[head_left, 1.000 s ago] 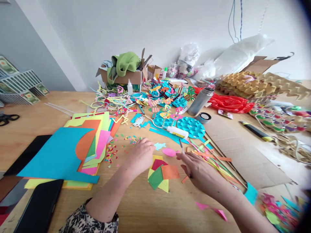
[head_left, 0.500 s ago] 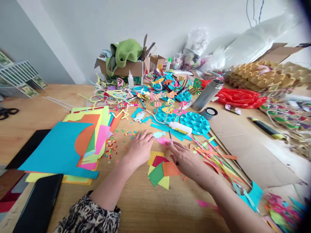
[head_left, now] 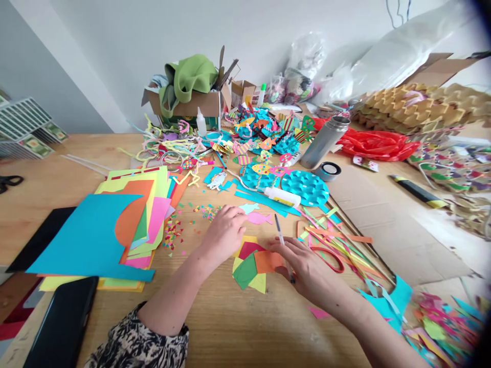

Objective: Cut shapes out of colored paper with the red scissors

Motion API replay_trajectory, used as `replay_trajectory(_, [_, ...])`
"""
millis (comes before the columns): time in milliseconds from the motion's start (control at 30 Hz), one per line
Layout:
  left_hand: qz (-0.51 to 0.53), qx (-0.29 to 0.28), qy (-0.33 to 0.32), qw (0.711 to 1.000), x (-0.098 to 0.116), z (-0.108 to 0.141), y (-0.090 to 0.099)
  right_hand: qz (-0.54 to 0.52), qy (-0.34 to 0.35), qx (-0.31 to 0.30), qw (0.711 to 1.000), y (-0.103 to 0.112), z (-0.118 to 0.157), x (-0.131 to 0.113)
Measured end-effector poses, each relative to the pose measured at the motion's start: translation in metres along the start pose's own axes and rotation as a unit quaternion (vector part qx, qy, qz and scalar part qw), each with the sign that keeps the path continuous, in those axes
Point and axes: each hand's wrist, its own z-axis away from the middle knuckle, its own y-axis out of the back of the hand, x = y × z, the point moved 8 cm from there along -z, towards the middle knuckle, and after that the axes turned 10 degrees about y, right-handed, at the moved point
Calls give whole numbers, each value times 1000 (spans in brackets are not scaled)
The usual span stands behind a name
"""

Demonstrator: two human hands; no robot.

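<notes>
At the near edge of the counter [head_left: 230, 327], a black slab [head_left: 61, 322] lies to the left. Further in, loose paper pieces [head_left: 246, 272] overlap between the forearms. The right hand [head_left: 309, 266] holds a pen [head_left: 279, 230] in its fingers, beside the orange piece [head_left: 264, 261]; whether it touches that paper, I cannot tell. The left hand [head_left: 222, 230] has its fingers bent and close together; their grip cannot be told. Just past them lie a pink fish cutout [head_left: 259, 219] and, slightly farther, a pale blue one [head_left: 250, 208]. Beyond are a white glue bottle [head_left: 282, 196], turquoise bumpy discs [head_left: 306, 187] and a metal flask [head_left: 326, 142].
</notes>
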Motion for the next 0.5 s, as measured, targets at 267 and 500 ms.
replay_trajectory(267, [29, 32, 33, 999, -10, -4, 3, 19, -12, 3, 1000, -5, -2, -8])
replay_trajectory(500, [29, 23, 51, 998, -12, -3, 3, 7, -29, 24, 999, -10, -1, 1])
